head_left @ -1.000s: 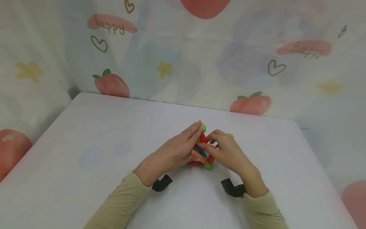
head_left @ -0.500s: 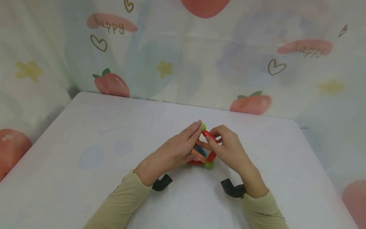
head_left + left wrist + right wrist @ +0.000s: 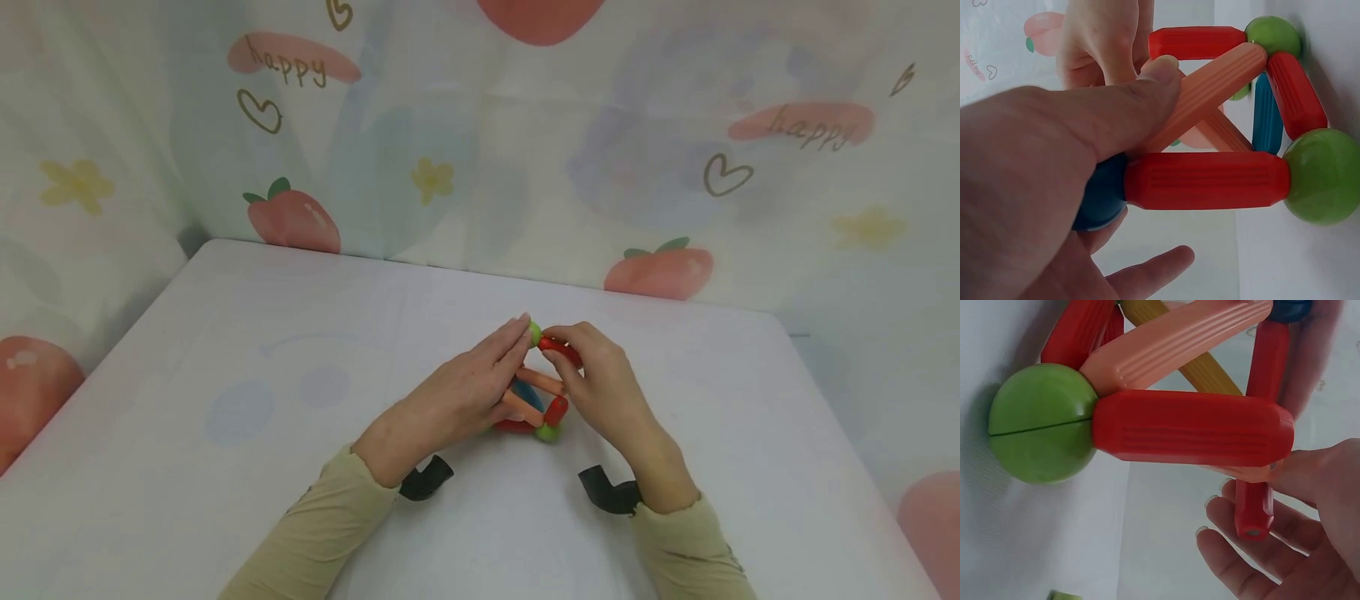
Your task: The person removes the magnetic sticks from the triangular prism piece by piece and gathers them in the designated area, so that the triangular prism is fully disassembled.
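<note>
A magnetic stick-and-ball frame stands on the table, with red sticks, peach sticks, a blue stick and green balls. My left hand holds it from the left, thumb on a peach stick and palm round a dark blue ball. My right hand pinches a red stick between thumb and fingers; its far end is right at a green ball by my left fingertips. Another red stick rises from the near green ball, its top end bare.
A small green piece lies on the table near my right hand. Black bent pieces show beside both wrists. The white table ends at a printed cloth backdrop.
My right hand has swung the red stick's near end up and to the right, away from the rest of the frame. The upright red stick's top has come into view. My left hand has stayed put.
</note>
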`<state>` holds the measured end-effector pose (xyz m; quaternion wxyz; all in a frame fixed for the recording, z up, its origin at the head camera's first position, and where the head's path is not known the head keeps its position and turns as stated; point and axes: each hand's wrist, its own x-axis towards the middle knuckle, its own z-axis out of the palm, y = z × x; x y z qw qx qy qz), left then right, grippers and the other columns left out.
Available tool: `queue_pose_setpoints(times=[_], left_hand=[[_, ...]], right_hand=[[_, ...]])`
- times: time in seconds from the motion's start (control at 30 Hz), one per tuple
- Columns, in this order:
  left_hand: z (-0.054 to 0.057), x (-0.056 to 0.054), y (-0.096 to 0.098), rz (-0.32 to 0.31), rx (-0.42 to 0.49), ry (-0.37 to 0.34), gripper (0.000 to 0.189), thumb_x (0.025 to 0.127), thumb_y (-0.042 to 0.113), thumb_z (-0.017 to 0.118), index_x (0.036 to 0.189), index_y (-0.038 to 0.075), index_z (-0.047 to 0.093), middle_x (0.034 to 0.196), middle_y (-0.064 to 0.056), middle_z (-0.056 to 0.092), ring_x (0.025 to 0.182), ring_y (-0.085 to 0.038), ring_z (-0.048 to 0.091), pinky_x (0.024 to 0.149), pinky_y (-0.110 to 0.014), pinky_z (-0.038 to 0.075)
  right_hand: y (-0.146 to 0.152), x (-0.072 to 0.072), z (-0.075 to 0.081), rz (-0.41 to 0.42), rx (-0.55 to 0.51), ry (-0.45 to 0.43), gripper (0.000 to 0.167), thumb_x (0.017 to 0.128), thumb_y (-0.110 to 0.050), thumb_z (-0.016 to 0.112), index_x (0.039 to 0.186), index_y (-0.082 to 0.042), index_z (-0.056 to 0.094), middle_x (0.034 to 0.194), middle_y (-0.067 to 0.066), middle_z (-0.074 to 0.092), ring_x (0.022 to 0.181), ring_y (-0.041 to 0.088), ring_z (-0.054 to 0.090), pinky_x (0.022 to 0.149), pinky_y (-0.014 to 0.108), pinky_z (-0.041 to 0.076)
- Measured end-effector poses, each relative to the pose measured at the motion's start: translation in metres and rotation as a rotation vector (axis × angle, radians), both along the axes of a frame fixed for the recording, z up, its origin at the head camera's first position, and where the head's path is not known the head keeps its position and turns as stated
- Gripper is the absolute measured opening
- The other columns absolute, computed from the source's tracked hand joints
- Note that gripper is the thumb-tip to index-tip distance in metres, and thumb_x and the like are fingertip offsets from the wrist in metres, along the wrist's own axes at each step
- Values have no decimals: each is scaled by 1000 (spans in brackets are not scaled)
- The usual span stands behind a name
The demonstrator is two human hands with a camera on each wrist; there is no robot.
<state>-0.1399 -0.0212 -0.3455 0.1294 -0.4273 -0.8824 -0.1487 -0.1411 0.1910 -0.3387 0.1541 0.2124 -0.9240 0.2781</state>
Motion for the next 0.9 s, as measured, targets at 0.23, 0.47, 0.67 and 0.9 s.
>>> queue_pose_setpoints(times=[0.23, 0.47, 0.67, 0.9], left_hand=[[1, -1, 1, -6, 8, -61, 86, 87, 31, 75, 152, -4, 31, 163, -15, 26, 151, -25, 28, 109, -28, 43], [1, -1, 1, -25, 43, -111, 82, 88, 27, 74, 152, -2, 32, 163, -14, 27, 151, -24, 27, 107, -28, 46], [0, -1, 4, -22, 36, -106, 83, 89, 29, 73, 153, -2, 30, 163, -12, 27, 152, -22, 26, 108, -27, 45], [2, -2, 4, -19, 38, -84, 83, 88, 31, 74, 151, -4, 32, 161, -12, 30, 151, -22, 29, 106, -26, 46]], right_hand=[[2, -1, -1, 2, 46, 64, 22, 88, -1, 71, 110, -2, 69, 96, 9, 66, 81, 21, 62, 71, 36, 59], [7, 2, 7, -17, 16, 133, 26, 87, 1, 72, 113, -1, 67, 102, 11, 66, 90, 23, 66, 80, 40, 60], [22, 13, 11, -44, 64, 140, 27, 86, 4, 72, 111, -1, 66, 102, 10, 66, 93, 24, 65, 80, 44, 59], [38, 27, 8, -71, 157, 79, 29, 81, 6, 76, 108, -3, 67, 100, 9, 67, 94, 26, 62, 79, 45, 58]])
